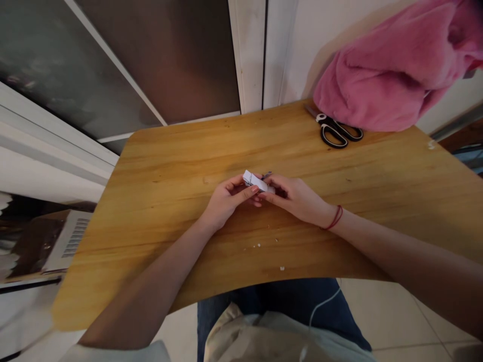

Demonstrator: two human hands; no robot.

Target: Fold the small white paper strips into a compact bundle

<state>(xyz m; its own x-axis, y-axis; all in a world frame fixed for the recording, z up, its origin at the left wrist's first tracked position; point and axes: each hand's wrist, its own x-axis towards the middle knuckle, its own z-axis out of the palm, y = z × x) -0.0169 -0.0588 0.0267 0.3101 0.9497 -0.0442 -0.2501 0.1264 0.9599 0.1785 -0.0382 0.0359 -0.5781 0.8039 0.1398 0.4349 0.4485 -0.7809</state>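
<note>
Two hands (222, 202) (302, 198), one white piece (258, 182) in their pinching grip, one pair of scissors (328, 122)

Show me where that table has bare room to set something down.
On the wooden table, free patches lie between the left hand and the left edge, and between the scissors and right forearm. Crowded: far right, pink fabric beside the scissors; mid-table, left hand and right hand holding a small white object, with scraps toward the near edge.
</note>
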